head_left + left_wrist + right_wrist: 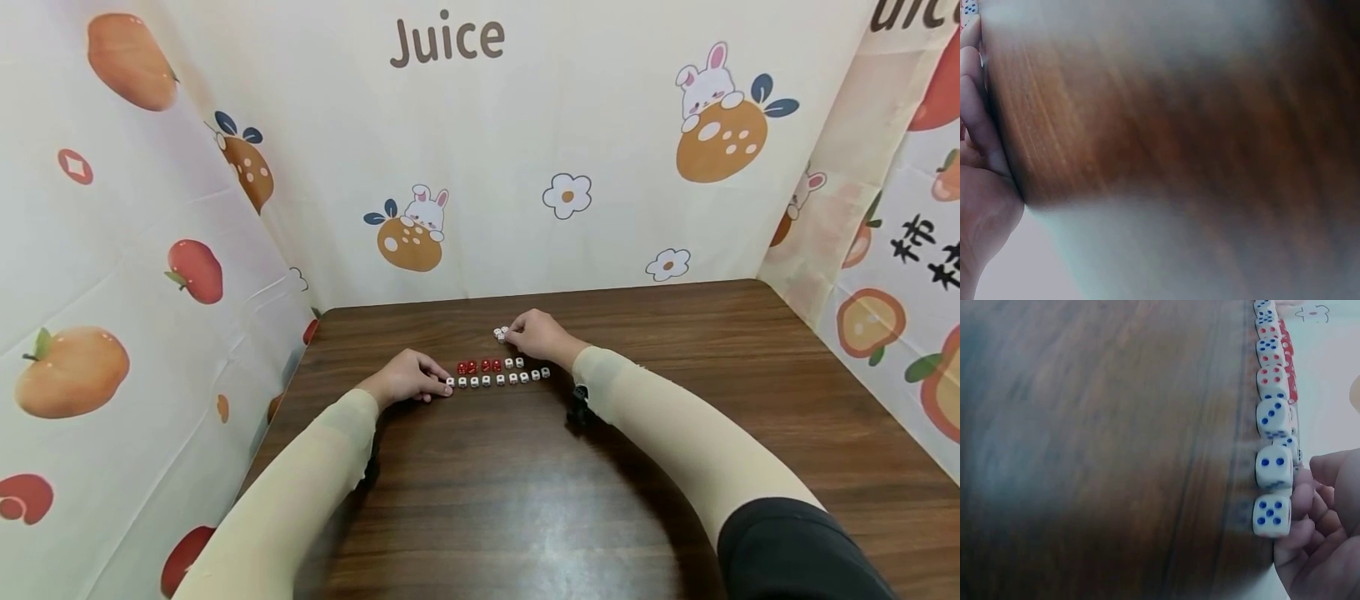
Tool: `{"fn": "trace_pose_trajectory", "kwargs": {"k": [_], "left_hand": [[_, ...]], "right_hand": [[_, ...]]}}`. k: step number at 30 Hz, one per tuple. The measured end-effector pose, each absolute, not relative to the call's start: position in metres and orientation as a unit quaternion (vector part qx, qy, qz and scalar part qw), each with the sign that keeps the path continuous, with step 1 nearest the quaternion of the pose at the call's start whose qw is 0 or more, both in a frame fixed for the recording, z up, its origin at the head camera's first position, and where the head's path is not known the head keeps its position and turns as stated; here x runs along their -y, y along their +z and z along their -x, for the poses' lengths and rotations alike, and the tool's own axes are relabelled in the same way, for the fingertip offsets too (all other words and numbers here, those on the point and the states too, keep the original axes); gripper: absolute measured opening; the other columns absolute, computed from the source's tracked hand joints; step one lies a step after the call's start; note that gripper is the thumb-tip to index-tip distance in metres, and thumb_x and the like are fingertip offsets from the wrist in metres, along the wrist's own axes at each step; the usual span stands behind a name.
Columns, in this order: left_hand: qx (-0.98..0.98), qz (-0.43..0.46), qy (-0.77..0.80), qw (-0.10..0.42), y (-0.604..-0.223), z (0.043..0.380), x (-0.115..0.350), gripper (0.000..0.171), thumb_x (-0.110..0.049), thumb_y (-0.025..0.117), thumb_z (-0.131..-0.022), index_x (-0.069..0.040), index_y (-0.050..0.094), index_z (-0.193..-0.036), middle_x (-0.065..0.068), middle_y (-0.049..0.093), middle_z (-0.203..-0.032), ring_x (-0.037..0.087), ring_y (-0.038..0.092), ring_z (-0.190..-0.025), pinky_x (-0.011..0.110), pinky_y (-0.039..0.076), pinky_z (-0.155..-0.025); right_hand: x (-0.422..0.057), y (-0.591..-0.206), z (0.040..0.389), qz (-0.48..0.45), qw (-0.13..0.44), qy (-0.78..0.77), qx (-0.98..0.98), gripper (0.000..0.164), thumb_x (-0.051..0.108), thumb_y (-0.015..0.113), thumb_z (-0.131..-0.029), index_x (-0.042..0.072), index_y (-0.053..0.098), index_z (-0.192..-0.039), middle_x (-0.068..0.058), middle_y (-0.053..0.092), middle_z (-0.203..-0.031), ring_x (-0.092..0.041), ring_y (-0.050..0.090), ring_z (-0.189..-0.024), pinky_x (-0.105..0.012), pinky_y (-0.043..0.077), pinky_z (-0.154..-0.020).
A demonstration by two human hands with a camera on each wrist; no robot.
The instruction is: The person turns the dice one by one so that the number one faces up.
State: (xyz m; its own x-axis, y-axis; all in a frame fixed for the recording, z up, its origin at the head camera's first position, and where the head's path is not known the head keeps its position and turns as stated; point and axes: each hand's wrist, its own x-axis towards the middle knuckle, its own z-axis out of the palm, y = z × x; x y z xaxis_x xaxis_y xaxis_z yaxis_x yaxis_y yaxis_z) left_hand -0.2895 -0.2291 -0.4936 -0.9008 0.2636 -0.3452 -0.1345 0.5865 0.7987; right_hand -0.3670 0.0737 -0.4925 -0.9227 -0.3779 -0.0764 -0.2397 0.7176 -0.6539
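My left hand (405, 379) is at the left end of the front row of white dice. Its thumb and fingertips pinch the endmost white die (450, 382). Behind that row runs a shorter one, with red dice (486, 366) on the left and two white dice (519, 362) on the right. Farther back, my right hand (543, 335) has its thumb and fingertips on a white die at a small cluster of white dice (499, 333). In the right wrist view, its fingers (1329, 519) are curled behind the near end of the white row (1272, 462).
The dice lie on a dark brown wooden table (480, 483). A printed fabric sheet (480, 133) hangs behind it, with more at both sides. A small black object (577, 408) hangs under the right wrist.
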Motion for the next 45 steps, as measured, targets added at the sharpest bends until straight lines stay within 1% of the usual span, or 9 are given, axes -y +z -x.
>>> {"fn": "trace_pose_trajectory", "kwargs": {"k": [5, 9, 16, 20, 23, 30, 36, 40, 45], "left_hand": [[-0.862, -0.039, 0.455, 0.220, -0.4943, 0.2887, 0.2276, 0.028, -0.027, 0.093, -0.083, -0.012, 0.084, -0.105, 0.004, 0.077, -0.093, 0.009, 0.062, -0.062, 0.026, 0.057, -0.060], [-0.862, -0.039, 0.454, 0.220, -0.4949, 0.2888, 0.2261, 0.027, -0.027, 0.093, -0.083, -0.013, 0.084, -0.105, 0.004, 0.077, -0.094, 0.009, 0.061, -0.062, 0.026, 0.057, -0.060], [-0.864, -0.035, 0.452, 0.218, -0.4944, 0.2901, 0.2268, 0.025, -0.026, 0.093, -0.083, -0.014, 0.084, -0.104, 0.004, 0.077, -0.091, 0.009, 0.061, -0.061, 0.027, 0.057, -0.059], [-0.865, -0.036, 0.451, 0.217, -0.4944, 0.2899, 0.2284, 0.028, -0.026, 0.093, -0.083, -0.013, 0.084, -0.105, 0.004, 0.077, -0.091, 0.009, 0.062, -0.061, 0.027, 0.057, -0.059], [-0.865, -0.036, 0.451, 0.216, -0.4955, 0.2893, 0.2293, 0.029, -0.027, 0.094, -0.082, -0.013, 0.084, -0.105, 0.003, 0.077, -0.091, 0.009, 0.062, -0.061, 0.027, 0.057, -0.059], [-0.866, -0.031, 0.449, 0.216, -0.4978, 0.2889, 0.2305, 0.024, -0.027, 0.094, -0.082, -0.016, 0.084, -0.102, 0.002, 0.077, -0.089, 0.009, 0.062, -0.061, 0.026, 0.056, -0.058], [-0.869, -0.033, 0.446, 0.211, -0.4958, 0.2883, 0.2293, 0.024, -0.028, 0.093, -0.083, -0.016, 0.084, -0.102, 0.002, 0.077, -0.088, 0.009, 0.061, -0.061, 0.026, 0.056, -0.058], [-0.869, -0.033, 0.446, 0.212, -0.4955, 0.2883, 0.2290, 0.024, -0.027, 0.093, -0.083, -0.016, 0.084, -0.102, 0.002, 0.077, -0.087, 0.009, 0.061, -0.061, 0.026, 0.056, -0.058], [-0.868, -0.029, 0.447, 0.213, -0.4953, 0.2885, 0.2294, 0.024, -0.026, 0.094, -0.083, -0.016, 0.084, -0.102, 0.002, 0.077, -0.086, 0.009, 0.061, -0.061, 0.027, 0.056, -0.058]], "right_hand": [[-0.0681, -0.4957, 0.3658, 0.148, 0.089, -0.324, -0.930, 0.031, 0.036, 0.066, -0.106, 0.016, 0.082, -0.089, 0.001, 0.075, -0.075, -0.012, 0.062, -0.064, -0.029, 0.052, -0.062], [-0.0663, -0.4959, 0.3642, 0.132, 0.086, -0.320, -0.934, 0.033, 0.039, 0.068, -0.104, 0.018, 0.081, -0.082, 0.002, 0.075, -0.076, -0.013, 0.059, -0.061, -0.030, 0.050, -0.062], [-0.0674, -0.4958, 0.3658, 0.149, 0.092, -0.319, -0.931, 0.025, 0.037, 0.070, -0.103, 0.016, 0.083, -0.098, 0.001, 0.079, -0.089, -0.014, 0.065, -0.069, -0.031, 0.054, -0.066], [-0.0683, -0.4958, 0.3666, 0.155, 0.100, -0.323, -0.928, 0.023, 0.034, 0.072, -0.103, 0.015, 0.083, -0.108, -0.004, 0.080, -0.112, -0.015, 0.070, -0.085, -0.033, 0.057, -0.075], [-0.0687, -0.4960, 0.3667, 0.158, 0.102, -0.323, -0.927, 0.021, 0.032, 0.073, -0.102, 0.016, 0.083, -0.109, -0.005, 0.078, -0.122, -0.016, 0.071, -0.092, -0.035, 0.058, -0.081], [-0.0678, -0.4966, 0.3648, 0.169, 0.099, -0.331, -0.923, 0.023, 0.040, 0.078, -0.097, 0.018, 0.085, -0.101, 0.001, 0.081, -0.105, -0.015, 0.071, -0.089, -0.037, 0.059, -0.083], [-0.0642, -0.4946, 0.3613, 0.145, 0.087, -0.321, -0.932, 0.023, 0.044, 0.083, -0.092, 0.021, 0.084, -0.091, 0.006, 0.078, -0.089, -0.015, 0.068, -0.080, -0.034, 0.056, -0.071], [-0.0629, -0.4938, 0.3601, 0.136, 0.082, -0.308, -0.938, 0.019, 0.040, 0.083, -0.093, 0.022, 0.083, -0.089, 0.005, 0.078, -0.092, -0.015, 0.068, -0.078, -0.034, 0.056, -0.069], [-0.0640, -0.4947, 0.3606, 0.138, 0.080, -0.309, -0.937, 0.017, 0.034, 0.081, -0.095, 0.018, 0.084, -0.098, 0.001, 0.080, -0.106, -0.014, 0.071, -0.085, -0.036, 0.060, -0.079]]}}
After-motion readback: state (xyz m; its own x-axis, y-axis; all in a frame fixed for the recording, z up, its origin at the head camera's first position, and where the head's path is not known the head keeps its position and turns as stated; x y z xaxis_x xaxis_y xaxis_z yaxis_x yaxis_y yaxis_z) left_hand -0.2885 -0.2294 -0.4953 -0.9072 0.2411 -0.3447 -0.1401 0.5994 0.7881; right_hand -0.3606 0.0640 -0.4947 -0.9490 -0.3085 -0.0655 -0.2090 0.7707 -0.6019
